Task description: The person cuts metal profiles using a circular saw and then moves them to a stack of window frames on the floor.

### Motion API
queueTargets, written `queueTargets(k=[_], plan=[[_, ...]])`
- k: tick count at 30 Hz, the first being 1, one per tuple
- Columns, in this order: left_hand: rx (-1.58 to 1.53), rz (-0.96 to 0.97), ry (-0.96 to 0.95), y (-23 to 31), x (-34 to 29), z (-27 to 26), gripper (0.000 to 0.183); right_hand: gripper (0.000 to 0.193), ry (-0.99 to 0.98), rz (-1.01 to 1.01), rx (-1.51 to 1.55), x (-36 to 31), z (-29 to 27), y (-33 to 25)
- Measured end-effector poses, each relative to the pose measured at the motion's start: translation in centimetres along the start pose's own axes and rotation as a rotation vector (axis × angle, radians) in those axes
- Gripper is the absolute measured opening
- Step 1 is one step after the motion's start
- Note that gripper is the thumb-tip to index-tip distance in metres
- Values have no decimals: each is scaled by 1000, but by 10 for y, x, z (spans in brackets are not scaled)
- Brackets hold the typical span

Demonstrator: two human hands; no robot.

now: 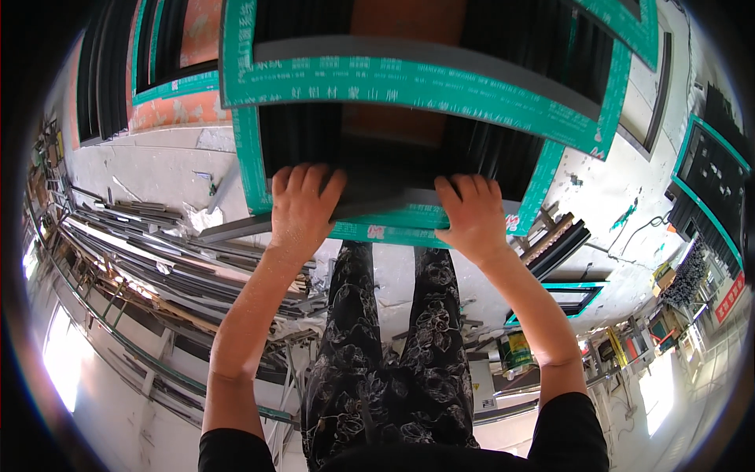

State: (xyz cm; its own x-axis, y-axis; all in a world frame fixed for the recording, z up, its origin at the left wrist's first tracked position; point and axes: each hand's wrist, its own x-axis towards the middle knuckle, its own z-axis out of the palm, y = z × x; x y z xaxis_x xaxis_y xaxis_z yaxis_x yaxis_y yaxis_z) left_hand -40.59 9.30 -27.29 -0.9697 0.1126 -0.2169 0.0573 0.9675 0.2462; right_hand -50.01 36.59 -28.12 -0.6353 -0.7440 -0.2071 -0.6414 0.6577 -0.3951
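Note:
My left hand (305, 206) and my right hand (474, 214) are closed over the near bar of a dark window frame (252, 161) faced with green printed film. The hands sit apart on that bar, with fingers bent over its inner edge. On the right hand, the thumb shows against the green face. Another green-filmed window frame (377, 90) overlaps this one just beyond my hands. A thin dark grey bar (232, 230) sticks out to the left of my left hand; whether it touches the hand cannot be told.
Long metal profiles (149, 244) lie piled on the left. More green-edged frames lean at the upper left (174, 88) and far right (712, 165). Dark profiles (558, 245) and a small green-edged frame (578, 297) lie right of my legs. A cable (629, 244) runs across the pale floor.

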Motion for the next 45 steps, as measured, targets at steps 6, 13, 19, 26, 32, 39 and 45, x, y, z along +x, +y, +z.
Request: queueTargets(k=[6,13,19,26,32,39,45], plan=[[-4,-6,0,-2,10,2,70,76,-11,-9,6,10,-6,6],[32,104,-3,-11,-19,6,97,58,-10,172,1,-5,-29,-26],[-87,-128,-191,14,-49,-39,75,39,224,266,450,-66,-55,-74],[-1021,-553,-457,70,-44,-87,54,30,38,289,740,-92,-28,-133],[-1550,-622,-320,81,-57,-65,50,32,60,320,768,-93,-38,-149],[-1352,-546,-77,103,-47,-79,44,50,55,277,695,-105,-33,-152],[-2047,-1147,433,112,-62,-54,34,75,166,288,409,-102,-13,-142]])
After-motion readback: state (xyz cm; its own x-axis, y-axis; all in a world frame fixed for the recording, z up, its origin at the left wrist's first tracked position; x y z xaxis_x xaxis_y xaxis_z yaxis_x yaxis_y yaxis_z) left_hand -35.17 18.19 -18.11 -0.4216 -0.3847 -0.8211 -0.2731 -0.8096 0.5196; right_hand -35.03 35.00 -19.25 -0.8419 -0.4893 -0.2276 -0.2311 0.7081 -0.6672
